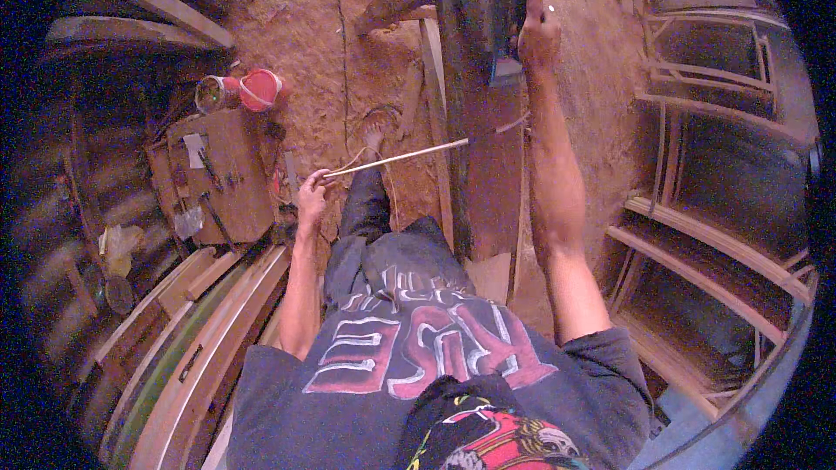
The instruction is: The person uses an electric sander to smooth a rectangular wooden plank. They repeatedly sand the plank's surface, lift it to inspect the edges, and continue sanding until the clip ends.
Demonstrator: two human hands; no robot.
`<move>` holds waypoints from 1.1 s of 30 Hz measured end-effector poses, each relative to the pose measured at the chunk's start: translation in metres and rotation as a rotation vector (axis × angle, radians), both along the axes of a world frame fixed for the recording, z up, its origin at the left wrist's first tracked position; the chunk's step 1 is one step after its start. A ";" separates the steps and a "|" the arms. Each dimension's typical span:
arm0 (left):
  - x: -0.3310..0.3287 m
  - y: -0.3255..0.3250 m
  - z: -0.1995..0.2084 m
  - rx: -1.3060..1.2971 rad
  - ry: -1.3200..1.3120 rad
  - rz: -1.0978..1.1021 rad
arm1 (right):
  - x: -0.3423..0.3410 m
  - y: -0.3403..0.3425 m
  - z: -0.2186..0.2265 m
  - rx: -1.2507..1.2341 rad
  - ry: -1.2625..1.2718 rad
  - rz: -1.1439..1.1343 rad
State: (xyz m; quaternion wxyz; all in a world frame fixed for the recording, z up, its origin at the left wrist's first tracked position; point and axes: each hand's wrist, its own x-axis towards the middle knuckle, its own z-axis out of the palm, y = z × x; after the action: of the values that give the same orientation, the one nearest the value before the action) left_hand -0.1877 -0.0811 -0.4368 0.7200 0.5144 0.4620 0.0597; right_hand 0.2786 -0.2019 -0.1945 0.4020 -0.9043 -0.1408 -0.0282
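My left hand (313, 198) is closed in a pinch on one end of a thin, pale wooden strip (405, 155). The strip slants up to the right, its far end reaching the edge of a long brown wooden bench (496, 183). A thin cord or sliver (392, 187) loops down near that hand. My right arm stretches far forward. The right hand (540, 42) is closed at the blue edge of a dark, blurred object (501, 22) on the bench's far part; its kind I cannot make out.
Wood shavings cover the floor (305, 35). At left stand a wooden box (213, 183) with tools on it, red-and-white buckets (259, 90) and curved planks (200, 322). Wooden frames (714, 252) lean at right. A dark cable (344, 61) runs across the floor.
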 end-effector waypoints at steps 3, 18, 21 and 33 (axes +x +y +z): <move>0.013 -0.003 0.004 0.025 -0.093 0.006 | 0.032 0.026 0.016 0.029 0.045 -0.031; 0.012 0.027 -0.015 0.052 -0.101 -0.023 | -0.058 -0.046 -0.007 0.289 0.205 0.077; 0.003 0.028 -0.018 0.088 -0.110 -0.024 | -0.149 -0.138 -0.046 0.385 0.188 0.070; 0.023 -0.011 0.027 -0.080 0.019 -0.108 | -0.212 -0.189 -0.024 0.102 0.273 -0.021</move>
State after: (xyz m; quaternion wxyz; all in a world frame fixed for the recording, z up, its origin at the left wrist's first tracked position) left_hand -0.1645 -0.0925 -0.4098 0.7378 0.5100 0.4422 -0.0027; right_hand 0.0661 -0.3914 -0.2180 0.4624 -0.8797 -0.0738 0.0836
